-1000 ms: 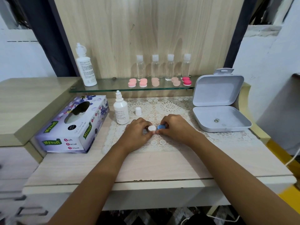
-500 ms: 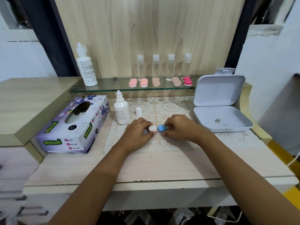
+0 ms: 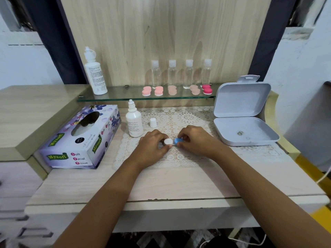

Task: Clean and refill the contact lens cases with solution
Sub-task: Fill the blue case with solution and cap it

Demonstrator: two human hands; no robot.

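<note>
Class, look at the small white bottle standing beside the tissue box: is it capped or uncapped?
Uncapped. The small bottle shows its bare dropper tip, and a loose white cap stands on the lace mat beside it.

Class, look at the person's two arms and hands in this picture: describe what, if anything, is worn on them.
Nothing is worn. Both forearms are bare as far as the bottom edge of the frame, with no sleeves in view. The left hand and right hand show no gloves, rings, watch or bracelets on the parts visible.
</note>
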